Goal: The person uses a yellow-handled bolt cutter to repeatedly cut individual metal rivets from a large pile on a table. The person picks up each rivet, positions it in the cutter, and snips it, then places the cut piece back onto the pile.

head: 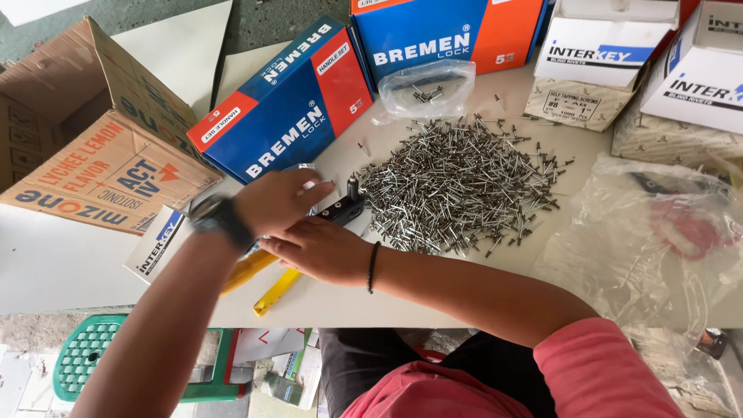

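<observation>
1. Head view, hands: the left hand (279, 200), with a dark watch (220, 220) on its wrist, lies curled over the upper part of a rivet gun (340, 207) on the pale table (433, 290). The right hand (321, 249), a thin black band on its wrist, lies flat across the tool just below the left, fingers together and pressing down on it. Whether either hand fully closes round the tool I cannot tell, since the hands hide it.

2. Head view, the tool: the rivet gun has a black head that pokes out beyond the fingers toward a heap of rivets (460, 184), nearly touching its near edge. Its yellow handles (267, 282) stick out below the hands toward the table's front edge (the two handles are spread slightly apart).

3. Head view, around the hands: the silver rivets lie in a broad loose pile at the table's middle. Behind the pile lies a small clear bag (426, 89) with a few dark pieces inside. A blue and red box (290, 104) lies tilted just behind the left hand; a second one (449, 35) stands behind it.

4. Head view, edges: white cartons (611, 46) stand at the far right, a crumpled clear plastic bag (665, 232) lies at the right, and an open brown cardboard box (93, 139) lies at the left.
</observation>
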